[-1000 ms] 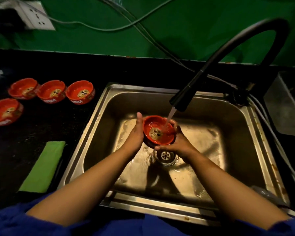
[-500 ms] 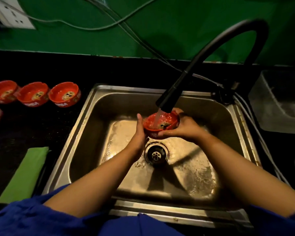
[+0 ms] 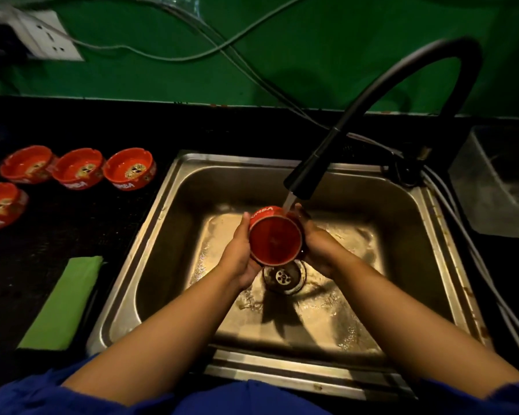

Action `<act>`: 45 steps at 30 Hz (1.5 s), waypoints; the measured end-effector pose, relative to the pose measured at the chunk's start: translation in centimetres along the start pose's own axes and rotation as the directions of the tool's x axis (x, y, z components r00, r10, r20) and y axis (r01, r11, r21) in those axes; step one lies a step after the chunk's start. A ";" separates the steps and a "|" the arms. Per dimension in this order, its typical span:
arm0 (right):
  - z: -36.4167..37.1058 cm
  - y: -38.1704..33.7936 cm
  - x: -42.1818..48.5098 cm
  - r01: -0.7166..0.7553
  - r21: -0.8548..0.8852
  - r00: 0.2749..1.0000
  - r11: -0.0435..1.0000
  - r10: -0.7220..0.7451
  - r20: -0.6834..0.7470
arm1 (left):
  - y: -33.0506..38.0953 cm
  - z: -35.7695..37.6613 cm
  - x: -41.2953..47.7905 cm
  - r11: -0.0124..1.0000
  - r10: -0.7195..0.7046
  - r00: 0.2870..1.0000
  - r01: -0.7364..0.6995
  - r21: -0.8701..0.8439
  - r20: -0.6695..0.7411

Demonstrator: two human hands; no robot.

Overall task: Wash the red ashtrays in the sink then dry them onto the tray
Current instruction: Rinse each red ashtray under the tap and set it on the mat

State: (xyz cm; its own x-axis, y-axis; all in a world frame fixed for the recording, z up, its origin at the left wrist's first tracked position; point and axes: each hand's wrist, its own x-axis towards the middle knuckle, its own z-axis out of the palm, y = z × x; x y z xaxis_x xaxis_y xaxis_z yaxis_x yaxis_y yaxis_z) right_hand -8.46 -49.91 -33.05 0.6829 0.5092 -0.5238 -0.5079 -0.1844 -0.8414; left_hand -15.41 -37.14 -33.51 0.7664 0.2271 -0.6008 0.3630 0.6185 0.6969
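Held ashtray: we see the held ashtray (image 3: 274,239) tipped on its side, its plain red underside facing us and white lettering on the wall that is turned up
Where it is: over the middle of the sink (image 3: 168,265), above the drain (image 3: 283,277) and clear of the basin floor
Left hand: our left hand (image 3: 240,256) grasps the ashtray's left side, palm against the wall, thumb straight up past the rim
Right hand: our right hand (image 3: 318,247) cups the right side; its fingers are hidden behind the ashtray, so we only take them to wrap round it
Water: a thin stream (image 3: 289,202) falls from the black faucet (image 3: 309,175) onto the ashtray's upper right edge
Basin: steel, its floor wet and shining
Other ashtrays: the other ashtrays sit upright on the black counter (image 3: 57,235) left of the sink, three in a close row (image 3: 78,168) and a fourth (image 3: 0,206) nearer us at the frame's edge
Cloth: a folded green cloth (image 3: 62,304) lies just beside the sink's left rim
Container: a clear container (image 3: 498,181) stands right of the sink
Wall: green, with a white socket (image 3: 47,35) and grey cables (image 3: 192,56)
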 end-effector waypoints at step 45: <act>-0.1 3.5 -1.1 0.304 -0.335 0.949 0.892 -0.253 0.188 | -2.8 -2.7 -2.6 0.809 0.422 0.906 -0.397 0.433 0.042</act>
State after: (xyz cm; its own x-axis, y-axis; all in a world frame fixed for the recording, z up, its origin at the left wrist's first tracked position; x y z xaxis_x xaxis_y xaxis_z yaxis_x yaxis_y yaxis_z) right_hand -10.94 -51.23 -35.40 0.6776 0.6882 -0.2593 -0.0694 -0.2911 -0.9542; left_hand -19.85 -37.49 -34.96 0.8696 0.4348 -0.2340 0.2193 0.0846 0.9720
